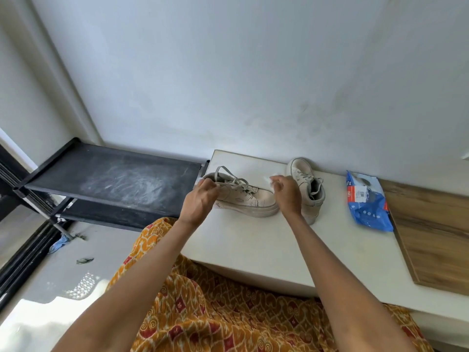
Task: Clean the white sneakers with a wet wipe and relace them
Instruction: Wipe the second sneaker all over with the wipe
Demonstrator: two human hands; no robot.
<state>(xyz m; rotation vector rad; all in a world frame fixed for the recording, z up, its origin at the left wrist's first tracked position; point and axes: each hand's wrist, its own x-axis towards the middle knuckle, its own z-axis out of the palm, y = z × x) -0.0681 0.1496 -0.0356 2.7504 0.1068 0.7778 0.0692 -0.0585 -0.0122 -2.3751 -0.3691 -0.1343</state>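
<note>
Two off-white sneakers stand on a white table (253, 245). The nearer sneaker (250, 198) lies sideways with its toe to the right and its laces loose. My left hand (200, 199) grips its heel collar. My right hand (285, 194) is just past its toe and pinches a small white wet wipe (270, 180) between the fingertips. The second sneaker (308, 185) stands behind my right hand, toe toward the wall, partly hidden by the hand.
A blue wet wipe pack (366, 203) lies on the table to the right. A wooden board (436, 235) covers the table's right end. A black fabric shoe rack (111, 180) stands to the left. The wall runs close behind the table.
</note>
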